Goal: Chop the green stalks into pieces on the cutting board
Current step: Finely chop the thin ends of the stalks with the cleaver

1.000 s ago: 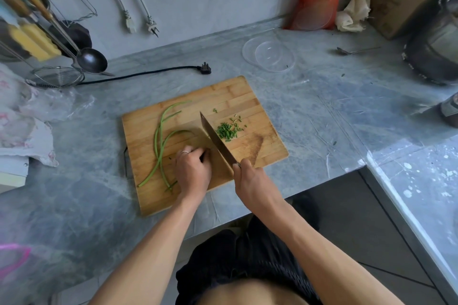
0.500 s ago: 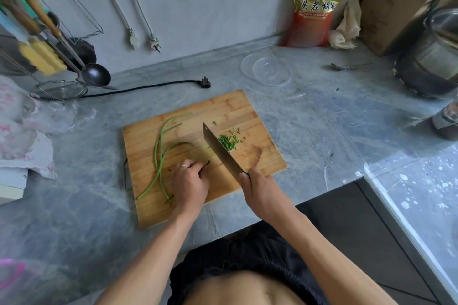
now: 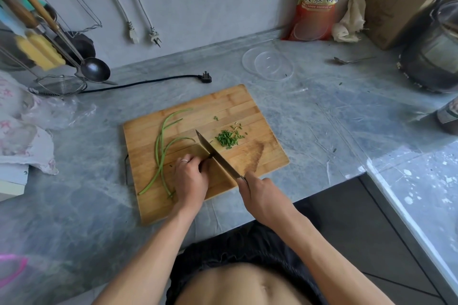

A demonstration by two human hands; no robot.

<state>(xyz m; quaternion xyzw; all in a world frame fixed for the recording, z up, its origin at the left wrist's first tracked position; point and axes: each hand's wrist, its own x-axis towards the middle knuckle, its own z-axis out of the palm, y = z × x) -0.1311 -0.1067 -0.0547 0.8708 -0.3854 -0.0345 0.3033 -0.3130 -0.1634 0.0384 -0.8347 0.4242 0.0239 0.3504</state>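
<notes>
Both hands work over the cutting board (image 3: pixel 230 104) on the counter (image 3: pixel 322 116). Left hand (image 3: pixel 190 178), a ring on one finger, has its fingers curled down, pinning the near ends of the green stalks (image 3: pixel 162 148) beside the blade. Right hand (image 3: pixel 262 195) is wrapped round the handle of the knife (image 3: pixel 215 156), whose blade runs diagonally away from it, tip pointing toward the far left.

Compared with half a second ago, the hands and knife sit in much the same spot on the board; the blade looks lower, down at the wood beside the left fingertips, and the pile of pieces looks no different.

One board, one knife, and about four long stalks; one small heap of chopped pieces (image 3: pixel 228 138) lies right of the blade, with a few strays beyond it.

Stalks are thin, bright green and curved, fanning from the left hand toward the board's far left. Pieces are tiny, short, darker-green bits.
</notes>
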